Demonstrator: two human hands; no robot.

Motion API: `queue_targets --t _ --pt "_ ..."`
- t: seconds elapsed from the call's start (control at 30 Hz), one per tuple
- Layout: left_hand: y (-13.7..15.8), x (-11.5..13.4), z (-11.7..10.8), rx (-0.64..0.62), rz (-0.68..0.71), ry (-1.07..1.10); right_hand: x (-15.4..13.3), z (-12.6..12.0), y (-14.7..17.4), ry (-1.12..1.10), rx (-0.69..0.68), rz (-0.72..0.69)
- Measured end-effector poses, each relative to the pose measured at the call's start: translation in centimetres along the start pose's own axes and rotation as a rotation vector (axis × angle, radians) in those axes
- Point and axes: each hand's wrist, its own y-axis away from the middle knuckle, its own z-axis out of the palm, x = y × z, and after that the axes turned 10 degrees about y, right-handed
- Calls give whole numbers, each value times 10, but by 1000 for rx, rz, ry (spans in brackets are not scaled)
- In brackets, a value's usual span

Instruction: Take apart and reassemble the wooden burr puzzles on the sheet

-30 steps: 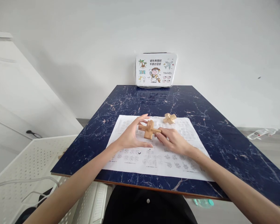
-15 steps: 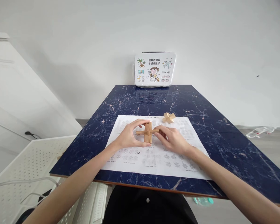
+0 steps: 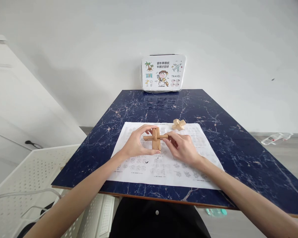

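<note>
Between my hands, above a printed sheet (image 3: 139, 175), is a cross-shaped wooden burr puzzle (image 3: 156, 143) of interlocking bars. My left hand (image 3: 137, 142) grips its upright bars, thumb at the near end and fingers at the far end. The thumb and fingers of my right hand (image 3: 183, 147) pinch the end of the bar that sticks out to the right; the other fingers are curled under and partly hidden. A second, paler wooden burr puzzle (image 3: 179, 124) rests at the far edge of the sheet, touched by neither hand.
The sheet lies on a dark blue marble-patterned table (image 3: 161, 109). A white case with cartoon prints (image 3: 164, 73) stands against the wall at the back. On the left is a white perforated shelf (image 3: 34, 172) with a cable. A plastic bottle (image 3: 216, 212) lies on the floor.
The puzzle in my hands has turned slightly, and its upright bars now look out of line with each other. Both hands keep their hold. The view has shifted a little.
</note>
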Motion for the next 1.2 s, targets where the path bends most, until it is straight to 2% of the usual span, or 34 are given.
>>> queue_targets --t 0.2,0.5,0.77,0.9,1.1,1.2 --pt "0 2 1 22 -13 -3 0 -3 -2 -45 -20 -22" --pt "0 1 0 8 7 -20 -2 -11 -4 -235 -86 -43" --pt "-1 -1 -2 5 7 -29 -2 -11 -5 -259 -105 -24" --pt "-1 -1 -1 3 4 -28 -1 -8 -3 -205 -92 -15" --pt "0 1 1 44 -8 -32 -4 0 -3 -8 20 41" --pt "1 -1 2 51 -12 -67 -3 1 -2 -2 -6 38"
